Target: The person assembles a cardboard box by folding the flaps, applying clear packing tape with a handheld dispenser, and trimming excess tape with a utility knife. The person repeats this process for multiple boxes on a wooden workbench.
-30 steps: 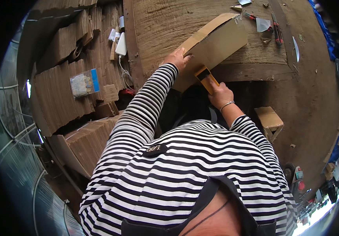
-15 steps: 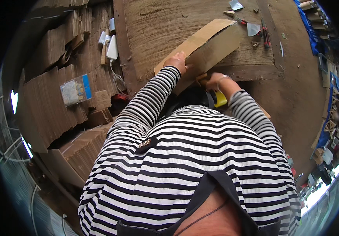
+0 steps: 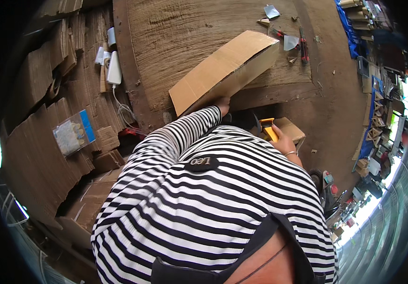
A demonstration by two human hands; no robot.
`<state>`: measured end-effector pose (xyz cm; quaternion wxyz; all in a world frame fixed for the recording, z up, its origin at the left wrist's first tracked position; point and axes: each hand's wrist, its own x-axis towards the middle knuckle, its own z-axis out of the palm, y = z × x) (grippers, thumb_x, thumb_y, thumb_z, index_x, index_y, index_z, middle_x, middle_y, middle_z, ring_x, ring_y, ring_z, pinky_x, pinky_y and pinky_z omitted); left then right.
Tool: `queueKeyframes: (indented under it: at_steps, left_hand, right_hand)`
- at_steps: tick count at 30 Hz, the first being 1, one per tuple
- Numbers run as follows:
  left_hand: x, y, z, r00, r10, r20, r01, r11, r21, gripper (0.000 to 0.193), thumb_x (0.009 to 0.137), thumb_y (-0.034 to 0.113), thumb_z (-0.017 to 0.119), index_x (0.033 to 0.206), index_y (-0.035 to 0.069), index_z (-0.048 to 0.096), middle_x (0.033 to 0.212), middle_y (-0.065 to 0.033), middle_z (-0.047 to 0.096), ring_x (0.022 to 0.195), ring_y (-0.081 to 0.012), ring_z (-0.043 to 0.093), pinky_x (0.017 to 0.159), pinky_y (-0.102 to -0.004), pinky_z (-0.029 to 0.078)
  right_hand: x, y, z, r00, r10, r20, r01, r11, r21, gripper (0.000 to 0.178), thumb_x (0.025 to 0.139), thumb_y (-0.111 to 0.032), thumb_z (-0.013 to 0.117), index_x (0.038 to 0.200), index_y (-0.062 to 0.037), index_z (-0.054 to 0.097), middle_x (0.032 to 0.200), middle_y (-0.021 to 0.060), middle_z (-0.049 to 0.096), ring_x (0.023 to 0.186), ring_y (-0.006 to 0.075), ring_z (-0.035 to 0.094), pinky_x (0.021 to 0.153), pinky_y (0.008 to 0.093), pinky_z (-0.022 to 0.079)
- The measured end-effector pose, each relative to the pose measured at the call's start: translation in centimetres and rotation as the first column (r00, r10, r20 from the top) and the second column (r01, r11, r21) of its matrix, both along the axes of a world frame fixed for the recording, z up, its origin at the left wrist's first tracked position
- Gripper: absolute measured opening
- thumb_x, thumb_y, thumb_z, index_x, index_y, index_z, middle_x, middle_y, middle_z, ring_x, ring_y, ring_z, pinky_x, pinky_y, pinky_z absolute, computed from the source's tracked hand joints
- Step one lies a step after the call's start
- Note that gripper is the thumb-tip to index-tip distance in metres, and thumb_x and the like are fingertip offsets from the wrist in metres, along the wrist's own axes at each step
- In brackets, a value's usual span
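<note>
Two hands share the work as I watch from the head view. My left hand (image 3: pixel 222 101) reaches up to the near lower edge of the folded cardboard box (image 3: pixel 223 71), its fingers tucked under that edge, so I cannot tell how tightly they close. That box lies flat across the near edge of the table (image 3: pixel 175 38), one end jutting toward the far right. I judge it light and fairly stiff along its creases but easily bent across the flat panel, with a dry, non-slippery face; the firm folded edge near my left hand looks like the best place to hold it.

My right hand (image 3: pixel 282 142) sits lower, right of the box and off the table's near edge, wrapped around a yellow utility knife (image 3: pixel 268 128) whose blade points up toward the box. It calls for care.

Beyond the box, the rough brown table carries paper scraps (image 3: pixel 290 41) and red-handled tools (image 3: pixel 302 47). Left of the box, white tape rolls (image 3: pixel 113 66) rest by stacks of flattened cardboard (image 3: pixel 38 142), with a clear packet (image 3: pixel 74 133) on top. Below the box's right end, a small carton (image 3: pixel 291 130) stands on the floor.
</note>
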<state>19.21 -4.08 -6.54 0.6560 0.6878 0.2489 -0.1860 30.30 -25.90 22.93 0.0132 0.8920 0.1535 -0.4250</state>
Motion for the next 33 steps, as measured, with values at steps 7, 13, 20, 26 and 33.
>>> queueKeyframes:
  at_steps: [7,13,20,26,33]
  left_hand:
    - [4.0,-0.3,11.6,0.997,-0.003,-0.079,-0.012,0.984,-0.178,0.025,0.082,0.015,0.06,0.103,0.001,0.062,0.096,-0.0109,0.064,0.075,-0.0225,0.063,0.07,-0.0331,0.052]
    - [14.7,6.7,24.6,0.859,0.153,0.489,-0.224,0.97,0.091,0.022,0.094,0.02,0.055,0.106,0.004,0.064,0.094,-0.0041,0.065,0.084,-0.0124,0.061,0.076,-0.0265,0.05]
    - [16.0,4.1,29.1,0.947,0.317,0.046,-0.216,0.739,-0.638,0.04,0.096,0.037,0.051,0.103,0.001,0.064,0.091,-0.0035,0.065,0.076,-0.0078,0.059,0.07,-0.0212,0.047]
    - [15.7,4.1,29.7,0.913,0.397,0.095,-0.366,0.899,-0.239,0.032,0.094,0.03,0.055,0.095,-0.001,0.066,0.083,-0.0024,0.066,0.074,-0.0065,0.058,0.068,-0.0198,0.047]
    - [19.5,4.0,29.6,0.747,0.662,0.06,-0.633,0.736,-0.24,0.023,0.095,0.017,0.054,0.094,-0.002,0.067,0.084,-0.0051,0.067,0.071,-0.0092,0.06,0.069,-0.0235,0.049]
  right_hand:
    - [-1.1,-0.3,4.6,0.982,-0.118,0.145,0.126,0.991,-0.046,0.07,0.068,-0.031,0.063,0.135,-0.034,0.043,0.098,0.0199,0.065,0.091,0.036,0.063,0.081,0.0434,0.05]
    - [1.1,-0.2,6.3,0.851,-0.15,0.503,-0.141,0.858,0.494,0.077,0.066,-0.016,0.068,0.138,-0.0221,0.041,0.091,0.0155,0.061,0.082,0.035,0.062,0.074,0.0406,0.051]
    - [9.3,5.2,7.3,0.742,-0.029,0.67,-0.539,0.568,0.621,0.079,0.062,-0.004,0.074,0.135,-0.0145,0.045,0.083,0.0099,0.058,0.069,0.0281,0.06,0.059,0.0356,0.051]
    - [14.5,5.3,4.4,0.847,0.06,0.529,-0.502,0.418,0.757,0.081,0.059,-0.006,0.074,0.134,-0.0213,0.048,0.079,0.0074,0.055,0.065,0.0257,0.059,0.057,0.0351,0.05]
    - [22.0,5.5,4.3,0.896,0.204,0.395,-0.445,0.377,0.813,0.078,0.059,-0.005,0.075,0.132,-0.0186,0.051,0.078,0.0084,0.055,0.066,0.0255,0.059,0.06,0.0345,0.051]
